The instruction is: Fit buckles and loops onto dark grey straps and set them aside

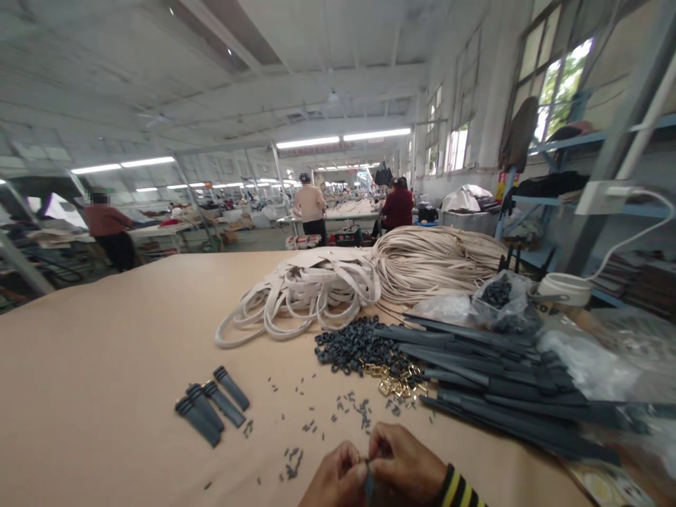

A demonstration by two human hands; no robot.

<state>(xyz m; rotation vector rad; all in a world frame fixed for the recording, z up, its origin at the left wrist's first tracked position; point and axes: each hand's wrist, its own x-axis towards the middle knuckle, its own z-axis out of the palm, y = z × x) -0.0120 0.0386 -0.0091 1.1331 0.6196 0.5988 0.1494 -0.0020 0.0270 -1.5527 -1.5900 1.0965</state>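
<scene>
far to the left, past the edge of the tan tabletop [105, 366], a person in a reddish top [108, 229] stands among other tables. on the tabletop, left of centre, four short dark strap pieces [211, 405] lie side by side, tilted, with small dark bits [317, 422] scattered to their right. at the bottom edge the left hand [335, 482] and the right hand [404, 468] meet, fingertips touching, both pinched shut on a small dark strap end [368, 482] that sits between them just above the tabletop; little of it shows. the right wrist wears a black-and-yellow striped cuff [458, 491]. beyond the hands, a heap of pale cream loops [301, 296] lies near the middle, and just right of it a mound of small dark rings [356, 345] touches a little cluster of gold buckles [396, 380]. behind, a big coil of cream cord [433, 260]. two more people [353, 208] stand at a far table. further right, long dark straps [501, 380] fan out in a pile, with a clear bag of dark rings [499, 296] above them and a white bowl [565, 289] near the blue shelving [607, 141] by the windows.
</scene>
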